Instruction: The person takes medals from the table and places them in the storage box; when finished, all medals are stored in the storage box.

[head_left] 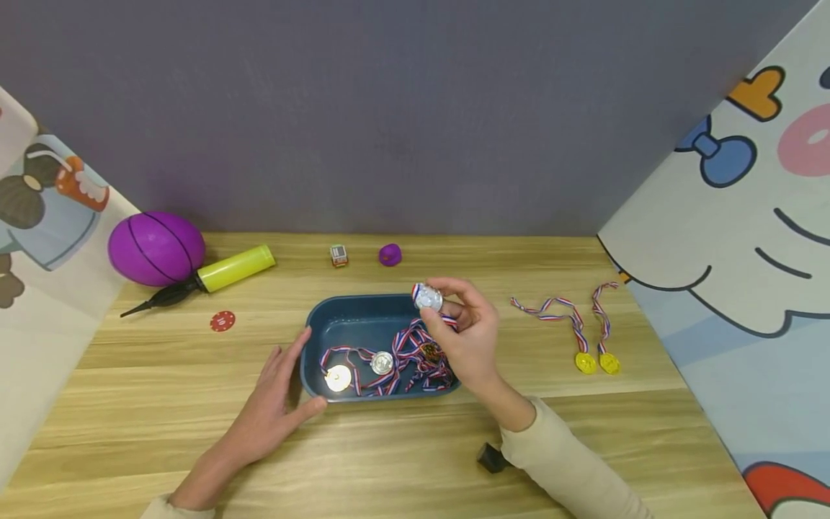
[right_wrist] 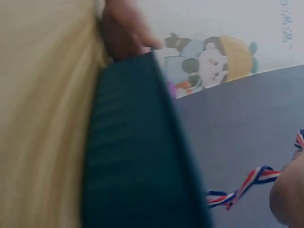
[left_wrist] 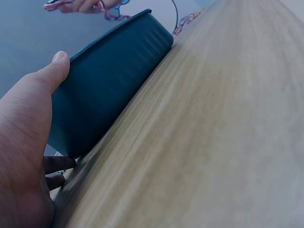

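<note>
A dark teal plastic tub (head_left: 355, 306) stands on the table. Inside it lie a gold-coloured medal (head_left: 338, 378), a silver medal (head_left: 382, 362) and a tangle of red, white and blue ribbons (head_left: 408, 353). My right hand (head_left: 472, 333) pinches another silver medal (head_left: 429, 297) above the tub's right part; its striped ribbon (right_wrist: 251, 183) trails down toward the tub. My left hand (head_left: 272, 411) rests against the tub's left end with fingers spread. Its thumb (left_wrist: 56, 71) touches the tub wall near the rim in the left wrist view.
Right of the tub lie two yellow-gold medals (head_left: 585, 362) with ribbons. At the left are a purple ball (head_left: 157, 248), a yellow-green hand pump (head_left: 236, 268) and a red chip (head_left: 222, 321). A small box (head_left: 338, 255) and a purple object (head_left: 390, 254) sit behind.
</note>
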Available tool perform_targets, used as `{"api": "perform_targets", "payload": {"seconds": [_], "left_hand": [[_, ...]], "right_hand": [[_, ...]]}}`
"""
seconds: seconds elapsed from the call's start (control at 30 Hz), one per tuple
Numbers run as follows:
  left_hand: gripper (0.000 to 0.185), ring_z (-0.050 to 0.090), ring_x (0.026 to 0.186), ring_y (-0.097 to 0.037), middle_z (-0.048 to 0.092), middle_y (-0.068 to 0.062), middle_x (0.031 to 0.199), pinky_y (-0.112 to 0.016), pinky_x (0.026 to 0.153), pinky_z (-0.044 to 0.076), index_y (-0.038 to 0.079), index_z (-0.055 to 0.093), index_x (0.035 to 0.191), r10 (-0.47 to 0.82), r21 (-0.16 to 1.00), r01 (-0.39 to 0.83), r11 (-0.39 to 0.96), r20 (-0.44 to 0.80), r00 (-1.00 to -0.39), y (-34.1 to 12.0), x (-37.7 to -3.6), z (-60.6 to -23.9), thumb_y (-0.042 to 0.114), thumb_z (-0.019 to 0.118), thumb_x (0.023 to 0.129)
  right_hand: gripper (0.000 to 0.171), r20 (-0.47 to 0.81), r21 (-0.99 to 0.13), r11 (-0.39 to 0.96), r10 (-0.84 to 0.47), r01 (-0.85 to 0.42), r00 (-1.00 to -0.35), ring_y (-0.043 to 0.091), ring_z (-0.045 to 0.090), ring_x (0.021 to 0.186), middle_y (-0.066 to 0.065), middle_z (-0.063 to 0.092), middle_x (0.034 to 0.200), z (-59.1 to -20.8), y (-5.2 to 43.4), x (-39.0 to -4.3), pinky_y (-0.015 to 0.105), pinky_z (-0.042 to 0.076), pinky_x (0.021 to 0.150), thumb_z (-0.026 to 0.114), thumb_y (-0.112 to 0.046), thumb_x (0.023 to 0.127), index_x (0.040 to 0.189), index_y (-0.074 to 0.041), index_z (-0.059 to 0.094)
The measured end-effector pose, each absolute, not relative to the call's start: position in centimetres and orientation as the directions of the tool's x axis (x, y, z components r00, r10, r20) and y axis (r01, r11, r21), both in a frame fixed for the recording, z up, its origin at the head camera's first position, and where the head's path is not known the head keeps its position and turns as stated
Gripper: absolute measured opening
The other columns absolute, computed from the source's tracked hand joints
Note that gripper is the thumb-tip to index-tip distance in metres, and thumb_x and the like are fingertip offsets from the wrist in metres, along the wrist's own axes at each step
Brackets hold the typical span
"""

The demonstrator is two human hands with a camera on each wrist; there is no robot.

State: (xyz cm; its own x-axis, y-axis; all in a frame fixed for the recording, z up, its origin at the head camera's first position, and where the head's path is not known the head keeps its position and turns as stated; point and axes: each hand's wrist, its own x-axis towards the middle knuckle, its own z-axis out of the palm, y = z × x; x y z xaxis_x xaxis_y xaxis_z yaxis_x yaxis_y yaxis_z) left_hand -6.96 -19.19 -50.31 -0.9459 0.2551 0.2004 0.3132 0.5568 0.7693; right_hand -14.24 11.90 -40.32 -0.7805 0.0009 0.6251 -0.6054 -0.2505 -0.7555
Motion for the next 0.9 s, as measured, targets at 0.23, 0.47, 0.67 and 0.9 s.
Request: {"api": "perform_targets", "payload": {"seconds": [0.23, 0.47, 0.67, 0.9], "left_hand": [[0.11, 0.015, 0.161, -0.066, 0.033, -0.02, 0.179, -0.083, 0.127, 0.014, 0.034, 0.017, 0.18, 0.257, 0.767, 0.316, 0.558, 0.203, -0.945, -19.2, -7.0, -50.3, 0.037, 0.087, 0.095], [0.11, 0.014, 0.162, -0.066, 0.033, -0.021, 0.179, -0.084, 0.127, 0.014, 0.034, 0.017, 0.18, 0.255, 0.77, 0.312, 0.556, 0.2, -0.946, -19.2, -6.9, -50.2, 0.038, 0.087, 0.095], [0.11, 0.014, 0.162, -0.064, 0.033, -0.02, 0.179, -0.081, 0.129, 0.013, 0.034, 0.016, 0.18, 0.258, 0.769, 0.317, 0.555, 0.203, -0.944, -19.3, -6.9, -50.3, 0.038, 0.086, 0.095], [0.11, 0.015, 0.162, -0.064, 0.032, -0.02, 0.179, -0.082, 0.128, 0.013, 0.034, 0.016, 0.18, 0.258, 0.77, 0.317, 0.554, 0.203, -0.944, -19.3, -6.9, -50.3, 0.038, 0.086, 0.096]], "right_hand": [[0.043, 0.566, -0.821, -0.198, -0.158, -0.536, -0.809, 0.004, 0.067, 0.081, 0.0, 0.071, 0.114, -42.2, 12.3, -14.2, 0.012, 0.053, 0.063, 0.083, -0.004, 0.096, 0.122, 0.023, 0.063], [0.034, 0.465, -0.857, 0.065, -0.329, -0.511, -0.822, 0.01, 0.068, 0.089, 0.012, 0.072, 0.111, -43.2, 13.3, -14.5, 0.02, 0.057, 0.074, 0.083, 0.008, 0.09, 0.122, 0.001, 0.076], [0.034, 0.452, -0.778, 0.239, -0.43, -0.582, -0.782, 0.023, 0.071, 0.116, 0.007, 0.076, 0.121, -43.3, 14.1, -15.0, 0.037, 0.06, 0.105, 0.09, -0.003, 0.09, 0.122, -0.008, 0.08], [0.036, 0.433, -0.69, 0.368, -0.48, -0.623, -0.763, 0.027, 0.064, 0.125, 0.006, 0.069, 0.13, -43.8, 14.8, -15.3, 0.049, 0.056, 0.111, 0.095, -0.012, 0.089, 0.123, -0.012, 0.082]]}}
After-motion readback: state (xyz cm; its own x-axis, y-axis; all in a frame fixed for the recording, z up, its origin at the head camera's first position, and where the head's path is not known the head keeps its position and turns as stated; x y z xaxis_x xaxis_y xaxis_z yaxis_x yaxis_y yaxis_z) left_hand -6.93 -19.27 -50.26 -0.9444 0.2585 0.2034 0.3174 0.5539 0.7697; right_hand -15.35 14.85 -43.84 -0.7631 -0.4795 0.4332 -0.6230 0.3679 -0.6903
